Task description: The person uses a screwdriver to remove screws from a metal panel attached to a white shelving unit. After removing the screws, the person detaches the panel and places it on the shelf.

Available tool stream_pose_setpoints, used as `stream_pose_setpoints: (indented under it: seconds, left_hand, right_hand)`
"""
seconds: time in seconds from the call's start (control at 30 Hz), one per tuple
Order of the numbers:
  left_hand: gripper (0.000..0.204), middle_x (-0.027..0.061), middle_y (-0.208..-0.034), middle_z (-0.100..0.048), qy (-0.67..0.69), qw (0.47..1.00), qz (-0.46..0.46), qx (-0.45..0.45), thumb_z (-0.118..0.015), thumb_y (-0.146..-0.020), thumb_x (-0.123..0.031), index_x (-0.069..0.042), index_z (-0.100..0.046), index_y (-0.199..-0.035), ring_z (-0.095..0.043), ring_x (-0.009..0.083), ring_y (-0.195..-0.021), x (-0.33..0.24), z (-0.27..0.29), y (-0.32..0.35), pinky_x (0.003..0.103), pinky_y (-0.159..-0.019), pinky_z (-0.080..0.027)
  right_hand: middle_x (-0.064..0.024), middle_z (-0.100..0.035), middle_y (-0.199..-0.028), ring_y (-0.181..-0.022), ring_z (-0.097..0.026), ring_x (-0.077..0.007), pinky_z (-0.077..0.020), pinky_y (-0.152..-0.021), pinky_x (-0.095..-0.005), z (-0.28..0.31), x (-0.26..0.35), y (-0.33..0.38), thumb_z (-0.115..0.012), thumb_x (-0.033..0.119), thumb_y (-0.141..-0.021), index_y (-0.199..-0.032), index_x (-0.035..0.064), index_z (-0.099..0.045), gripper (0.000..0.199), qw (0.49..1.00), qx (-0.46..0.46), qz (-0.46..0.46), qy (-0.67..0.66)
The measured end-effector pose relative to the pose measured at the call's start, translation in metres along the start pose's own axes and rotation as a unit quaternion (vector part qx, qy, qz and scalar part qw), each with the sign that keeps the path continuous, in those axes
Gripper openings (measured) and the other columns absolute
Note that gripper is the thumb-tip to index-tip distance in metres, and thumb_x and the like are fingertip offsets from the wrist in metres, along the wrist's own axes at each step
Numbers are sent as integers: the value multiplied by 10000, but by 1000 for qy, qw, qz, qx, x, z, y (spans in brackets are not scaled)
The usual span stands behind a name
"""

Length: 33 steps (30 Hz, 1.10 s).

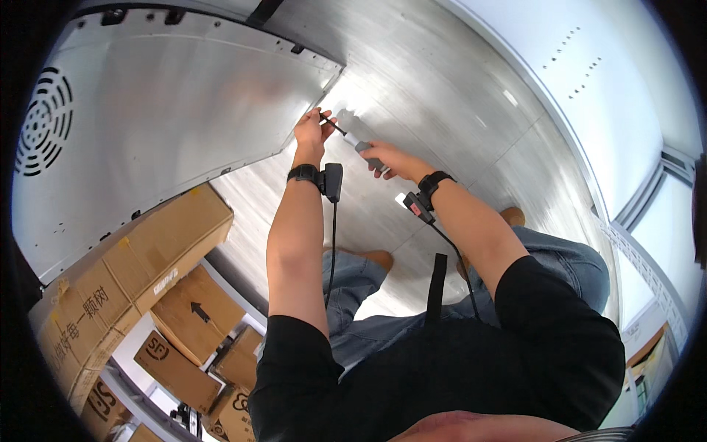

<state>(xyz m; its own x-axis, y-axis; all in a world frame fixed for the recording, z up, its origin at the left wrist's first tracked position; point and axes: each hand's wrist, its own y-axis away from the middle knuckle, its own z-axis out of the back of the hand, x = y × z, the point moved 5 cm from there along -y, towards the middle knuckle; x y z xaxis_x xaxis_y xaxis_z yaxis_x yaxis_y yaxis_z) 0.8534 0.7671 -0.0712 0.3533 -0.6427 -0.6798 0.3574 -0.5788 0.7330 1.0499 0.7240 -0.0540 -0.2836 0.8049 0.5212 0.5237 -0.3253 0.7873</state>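
Observation:
A screwdriver (355, 141) with a grey and white handle and a thin dark shaft points up and left. My right hand (392, 160) is wrapped round its handle. At the far end of the shaft, the fingers of my left hand (312, 131) are pinched together; whatever small thing they hold there is too small to make out. That hand is beside the corner of a large silver metal panel (184, 96), which has a round vent pattern at its left.
Cardboard boxes (195, 313) are piled at the lower left, against a long carton (169, 247). A white cabinet-like surface (589, 96) curves along the right. Grey plank flooring (434, 96) lies between. Cables hang from black devices (333, 182) strapped at both wrists.

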Motion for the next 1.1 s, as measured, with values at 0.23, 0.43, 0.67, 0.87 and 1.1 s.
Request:
stream_pose_setpoints:
  seconds: [0.23,0.43,0.67,0.87,1.1]
  left_hand:
    - [233,75,-1017,-630,55,998,20,34,-428,-974,-170,-55,-502,-1163,-622,182,-809,45,-16,-53,277,-677,-498]
    - [145,60,-946,-648,61,997,-18,36,-494,-950,-123,-69,-525,-1081,-643,165,-775,54,-39,-72,236,-590,-486]
    - [150,80,-966,-652,55,996,-58,33,-506,-934,-71,-64,-492,-1083,-654,170,-775,35,-42,-84,232,-573,-484]
    - [163,89,-936,-658,73,994,-79,13,-527,-911,-44,-35,-502,-1073,-652,158,-715,34,-46,-82,222,-548,-469]
    - [165,89,-923,-659,82,993,-90,8,-525,-908,-37,-33,-489,-1069,-648,149,-692,34,-51,-78,215,-538,-462]
  right_hand:
    - [-77,-559,-938,-710,-555,-135,-422,-565,-296,30,-45,-49,-513,314,-895,-1210,59,-436,412,997,-55,15,-51]
    - [-77,-574,-924,-667,-548,-122,-407,-540,-263,43,-49,-58,-483,302,-935,-1216,37,-440,389,992,-78,46,-83]
    - [-77,-590,-889,-641,-542,-117,-395,-518,-253,38,-31,-67,-469,302,-948,-1209,37,-466,372,986,-93,69,-119]
    - [-60,-596,-874,-623,-518,-103,-384,-511,-241,41,-30,-70,-448,299,-961,-1183,70,-496,322,986,-92,64,-126]
    - [-57,-597,-848,-611,-515,-107,-375,-502,-240,46,-36,-70,-449,293,-961,-1178,74,-497,312,982,-81,73,-152]
